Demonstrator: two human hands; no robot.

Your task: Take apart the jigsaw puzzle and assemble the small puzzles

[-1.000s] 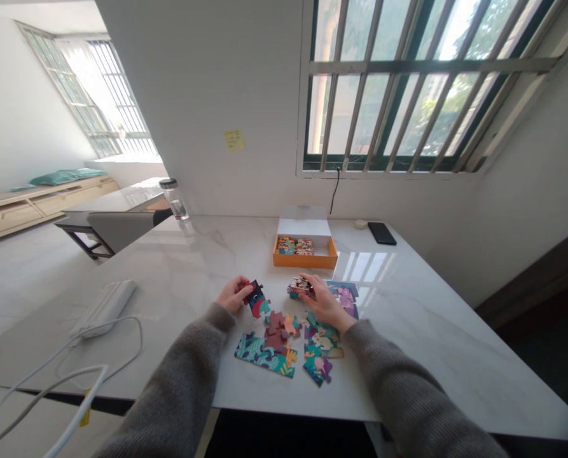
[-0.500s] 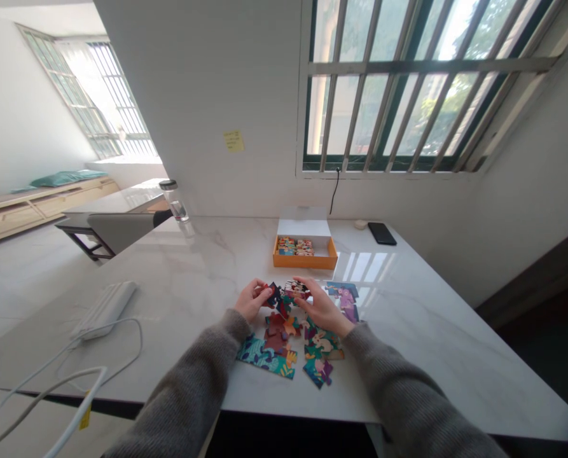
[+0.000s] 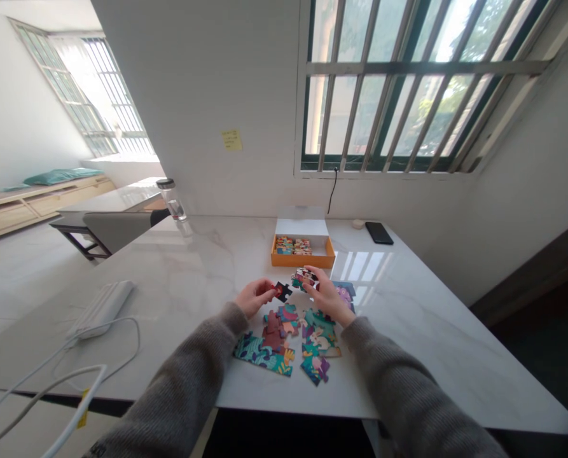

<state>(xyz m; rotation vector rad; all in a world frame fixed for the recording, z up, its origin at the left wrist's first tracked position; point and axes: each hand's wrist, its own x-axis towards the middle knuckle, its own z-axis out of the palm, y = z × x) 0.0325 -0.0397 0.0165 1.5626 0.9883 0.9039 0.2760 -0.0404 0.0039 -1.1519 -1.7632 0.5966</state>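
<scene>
My left hand (image 3: 257, 297) pinches a dark puzzle piece (image 3: 283, 292) with some red on it, just above the table. In my right hand (image 3: 325, 296) are several puzzle pieces (image 3: 303, 278), held together between thumb and fingers. Below the hands lie joined pieces in two groups. A left group (image 3: 270, 346) shows teal leaves and a reddish-brown shape. The right group (image 3: 319, 335) shows a white rabbit on green. A corner pair (image 3: 316, 369) lies apart below it. Partly hidden behind my right hand is a purple and blue section (image 3: 345, 292).
An orange box (image 3: 303, 259) with its lid raised holds more pieces beyond my hands. A black phone (image 3: 379, 233) lies at the back right, a clear bottle (image 3: 173, 202) at the back left. A white power strip (image 3: 103, 308) and cables (image 3: 93, 381) are at left.
My hands have drawn apart. The right hand has lifted its pieces up and slightly right. The left hand's dark piece now shows separately, and more of the left puzzle group is uncovered.
</scene>
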